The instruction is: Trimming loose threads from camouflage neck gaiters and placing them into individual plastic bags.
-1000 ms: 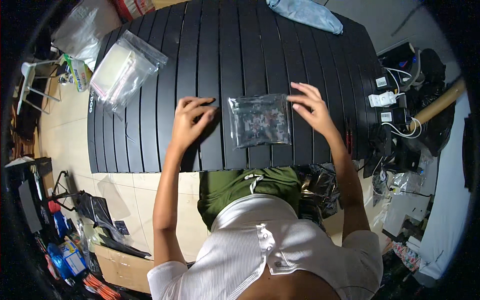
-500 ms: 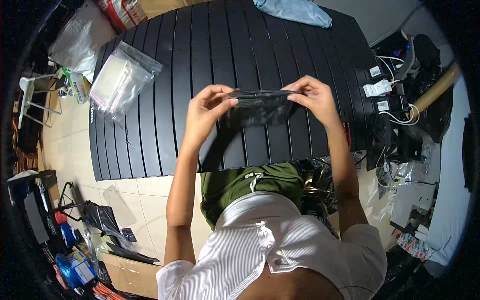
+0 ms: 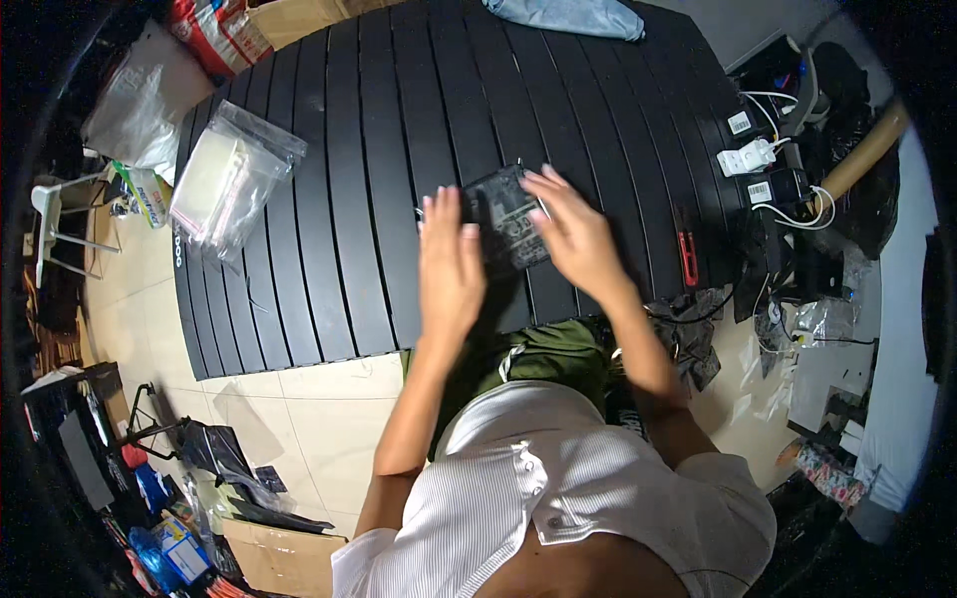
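A flat, dark packet with a glossy surface and pale print lies slightly turned on the black slatted table. My left hand rests along its left side, fingers stretched forward. On the other side my right hand has its fingers spread over the packet's right edge. Both palms face down and neither hand grips anything. Parts of the packet's sides are hidden beneath the fingers.
A clear plastic bag of pale sleeves lies on the table's left. Toward the right edge is a red-handled tool. A light blue bundle sits at the far edge. White plugs and cables stand beside the table's right side.
The dark packet, held up by its top edge between both hands before, now lies on the table. My fingers have let go and flattened out, and the hands have come closer together.
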The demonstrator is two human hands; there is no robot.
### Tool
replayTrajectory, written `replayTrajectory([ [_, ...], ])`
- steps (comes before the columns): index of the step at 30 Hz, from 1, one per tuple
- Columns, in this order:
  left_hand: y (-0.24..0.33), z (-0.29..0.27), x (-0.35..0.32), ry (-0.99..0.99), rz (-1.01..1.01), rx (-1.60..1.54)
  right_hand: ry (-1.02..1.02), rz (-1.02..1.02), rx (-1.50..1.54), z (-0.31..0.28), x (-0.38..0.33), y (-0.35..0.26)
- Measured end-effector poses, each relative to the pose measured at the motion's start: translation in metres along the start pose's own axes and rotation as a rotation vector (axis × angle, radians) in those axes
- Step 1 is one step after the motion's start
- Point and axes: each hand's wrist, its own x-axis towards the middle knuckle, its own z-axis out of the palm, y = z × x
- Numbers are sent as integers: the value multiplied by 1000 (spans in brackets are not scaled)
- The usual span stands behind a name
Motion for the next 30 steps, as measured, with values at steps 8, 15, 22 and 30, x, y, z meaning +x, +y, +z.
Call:
replayTrajectory([
  [8,-4,34,-3,21,88,477,-126,-99,-509,39,-2,9],
  [15,-6,36,-4,-15,68,486,-106,-96,-550,41,-5,12],
  [22,-8,35,-4,-17,87,482,-91,-97,-558,41,-6,13],
  [30,-10,36,-5,0,99,472,-107,-90,-598,41,-8,14],
])
